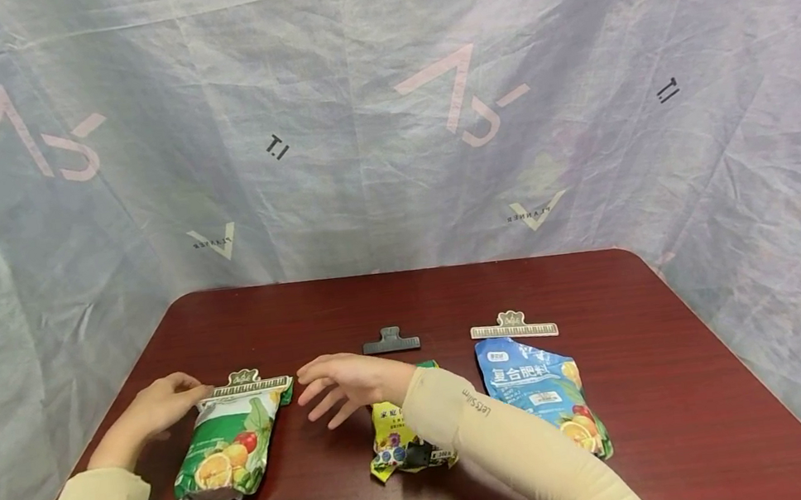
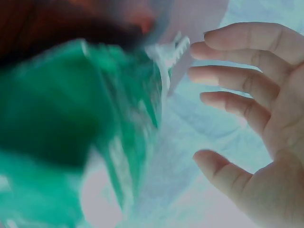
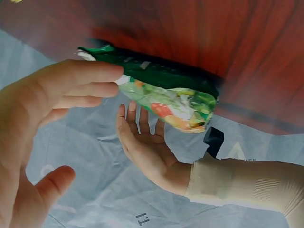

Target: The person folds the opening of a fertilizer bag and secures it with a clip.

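On the left of the table lies a green and white bag (image 1: 226,455) printed with fruit, its top edge held by a pale, scale-marked clip (image 1: 252,386). My left hand (image 1: 160,406) is beside the clip's left end, fingertips close to it. In the left wrist view its fingers and thumb are spread, with the bag's green side (image 2: 42,123) in front of them. My right hand (image 1: 349,380) hovers between that bag and a yellow bag (image 1: 397,438), fingers loosely extended and nothing in them. My right forearm partly hides the yellow bag.
A blue bag (image 1: 530,388) lies on the right, with a loose pale clip (image 1: 513,328) just behind it. Behind the yellow bag is a dark clip (image 1: 391,341). The dark red table (image 1: 691,414) ends at a grey cloth backdrop (image 1: 360,163).
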The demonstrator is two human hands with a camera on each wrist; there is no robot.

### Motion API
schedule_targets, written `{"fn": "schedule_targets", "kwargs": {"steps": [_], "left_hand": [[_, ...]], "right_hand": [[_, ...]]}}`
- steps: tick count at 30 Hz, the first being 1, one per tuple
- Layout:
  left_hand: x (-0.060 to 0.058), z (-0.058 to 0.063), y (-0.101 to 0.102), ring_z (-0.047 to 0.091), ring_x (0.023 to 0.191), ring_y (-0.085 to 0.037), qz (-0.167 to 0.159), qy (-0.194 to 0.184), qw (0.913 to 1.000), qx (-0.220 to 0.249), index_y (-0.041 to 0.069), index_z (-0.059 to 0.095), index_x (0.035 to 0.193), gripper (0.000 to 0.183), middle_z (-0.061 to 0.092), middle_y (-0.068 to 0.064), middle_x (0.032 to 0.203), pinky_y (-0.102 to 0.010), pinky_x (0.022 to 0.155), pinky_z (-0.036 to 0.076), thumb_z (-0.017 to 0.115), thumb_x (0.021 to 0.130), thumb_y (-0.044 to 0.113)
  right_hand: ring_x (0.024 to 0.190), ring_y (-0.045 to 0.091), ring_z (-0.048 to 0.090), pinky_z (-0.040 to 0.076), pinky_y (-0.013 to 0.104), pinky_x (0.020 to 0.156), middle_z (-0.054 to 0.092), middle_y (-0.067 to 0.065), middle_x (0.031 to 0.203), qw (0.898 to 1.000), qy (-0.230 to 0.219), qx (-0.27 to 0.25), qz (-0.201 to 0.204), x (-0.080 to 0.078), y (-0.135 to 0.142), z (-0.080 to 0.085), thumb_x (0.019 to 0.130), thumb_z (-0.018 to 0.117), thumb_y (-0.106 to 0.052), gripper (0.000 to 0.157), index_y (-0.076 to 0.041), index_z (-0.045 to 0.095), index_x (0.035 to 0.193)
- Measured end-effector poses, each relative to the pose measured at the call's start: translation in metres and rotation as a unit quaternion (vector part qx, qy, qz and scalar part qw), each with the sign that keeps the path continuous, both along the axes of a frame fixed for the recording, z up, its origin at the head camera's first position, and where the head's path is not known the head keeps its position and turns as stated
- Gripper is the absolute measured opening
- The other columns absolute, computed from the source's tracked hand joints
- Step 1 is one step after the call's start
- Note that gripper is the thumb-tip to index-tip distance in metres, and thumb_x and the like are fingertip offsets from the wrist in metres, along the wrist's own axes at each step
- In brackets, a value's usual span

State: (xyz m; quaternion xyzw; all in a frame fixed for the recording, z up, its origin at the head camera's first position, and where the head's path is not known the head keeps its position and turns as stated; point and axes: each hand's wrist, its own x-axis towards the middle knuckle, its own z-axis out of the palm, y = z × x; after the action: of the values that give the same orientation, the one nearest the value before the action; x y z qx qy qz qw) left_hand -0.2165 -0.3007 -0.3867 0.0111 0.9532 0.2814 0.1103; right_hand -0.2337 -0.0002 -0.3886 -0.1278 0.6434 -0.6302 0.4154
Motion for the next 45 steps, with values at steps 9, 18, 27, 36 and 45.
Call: {"fn": "schedule_targets", "kwargs": {"steps": [9,18,27,36,45], "left_hand": [[0.004,0.016,0.026,0.056,0.08,-0.025,-0.076,0.008,0.9968,0.024,-0.003,0.053,0.117,0.05,0.058,-0.02,0.106,-0.035,0.059,0.048,0.055,0.09,0.04],[0.004,0.029,0.049,0.054,0.102,-0.031,-0.133,-0.053,0.986,0.085,0.003,0.051,0.122,0.05,0.054,-0.015,0.118,-0.042,0.069,0.049,0.055,0.09,0.041],[-0.005,0.023,0.071,0.053,0.102,-0.031,-0.157,-0.079,0.9793,0.101,0.001,0.05,0.123,0.046,0.056,-0.012,0.113,-0.046,0.073,0.048,0.053,0.092,0.036],[-0.009,0.02,0.096,0.057,0.088,-0.026,-0.208,-0.043,0.975,0.064,0.003,0.055,0.116,0.038,0.06,-0.007,0.103,-0.036,0.064,0.047,0.055,0.091,0.031],[-0.012,0.024,0.123,0.057,0.079,-0.017,-0.241,-0.016,0.9701,0.022,0.007,0.057,0.113,0.036,0.06,-0.003,0.102,-0.035,0.069,0.046,0.058,0.089,0.034]], "right_hand": [[0.098,0.033,0.06,0.049,0.047,0.076,0.06,0.014,0.11,0.995,0.069,0.035,0.061,-0.006,0.022,0.016,0.094,0.049,-0.025,0.033,-0.011,0.052,0.124],[0.099,0.032,0.06,0.048,0.048,0.079,0.061,0.013,0.108,0.988,0.099,0.077,0.093,-0.008,0.039,0.026,0.094,0.049,-0.025,0.031,-0.012,0.053,0.122],[0.102,0.035,0.058,0.046,0.052,0.082,0.058,0.013,0.11,0.98,0.125,0.116,0.101,-0.011,0.06,0.03,0.094,0.052,-0.027,0.03,-0.013,0.053,0.12],[0.107,0.034,0.054,0.043,0.053,0.086,0.053,0.014,0.119,0.97,0.149,0.172,0.089,-0.016,0.085,0.029,0.093,0.052,-0.028,0.03,-0.015,0.052,0.12],[0.105,0.035,0.054,0.043,0.051,0.085,0.054,0.014,0.115,0.961,0.177,0.201,0.063,-0.021,0.104,0.022,0.093,0.053,-0.024,0.03,-0.012,0.051,0.121]]}}
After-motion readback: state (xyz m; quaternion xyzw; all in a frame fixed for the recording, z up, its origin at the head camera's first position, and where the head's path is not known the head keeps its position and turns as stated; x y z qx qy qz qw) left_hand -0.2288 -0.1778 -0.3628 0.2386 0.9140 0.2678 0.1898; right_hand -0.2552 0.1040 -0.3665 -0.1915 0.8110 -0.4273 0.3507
